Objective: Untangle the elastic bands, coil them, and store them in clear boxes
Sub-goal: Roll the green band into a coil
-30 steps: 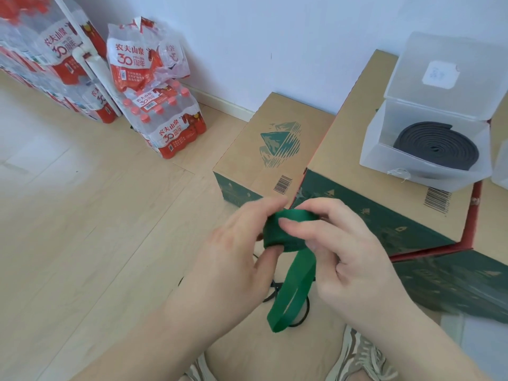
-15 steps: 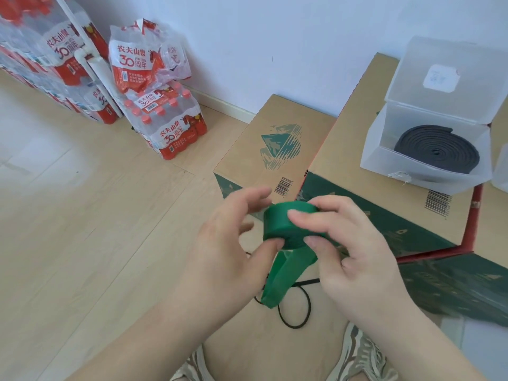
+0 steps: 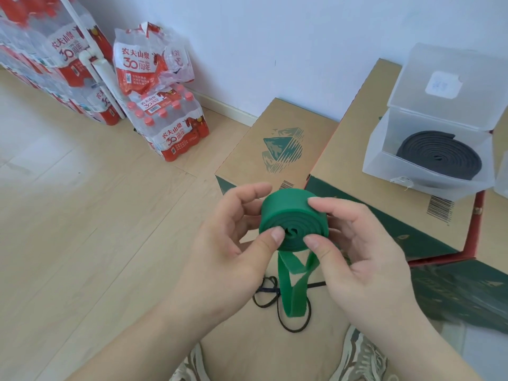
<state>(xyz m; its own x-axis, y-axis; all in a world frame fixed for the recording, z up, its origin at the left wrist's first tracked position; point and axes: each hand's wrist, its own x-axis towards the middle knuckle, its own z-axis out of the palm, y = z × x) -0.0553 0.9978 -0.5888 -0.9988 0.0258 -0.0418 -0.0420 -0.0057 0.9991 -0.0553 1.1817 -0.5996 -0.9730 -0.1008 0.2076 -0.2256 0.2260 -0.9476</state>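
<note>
Head view: a person sits over a wooden floor with both hands raised around a green band.
Green band: mostly wound into a flat coil and held in the air between the hands, in front of the cartons, spiral face toward the camera.
Loose tail: a short doubled length hangs below the coil, not yet wound in.
Left hand: thumb pressed on the coil's face near the centre, fingers curved behind the far rim, holding the coil.
Right hand: forefinger on the top rim, thumb on the face, pinching the coil.
Clear box: stands open on the larger carton, lid up, well apart from the hands.
Black band: already coiled, lying inside that box.
Second box: only a sliver shows at the right edge, and its contents cannot be told.
Thin black cord: lies loose on the floor beneath the tail.
Progress: one band is stored and the green one is nearly coiled. Winding in the tail and boxing it seem to be what is left, and probably the cord as well.
</note>
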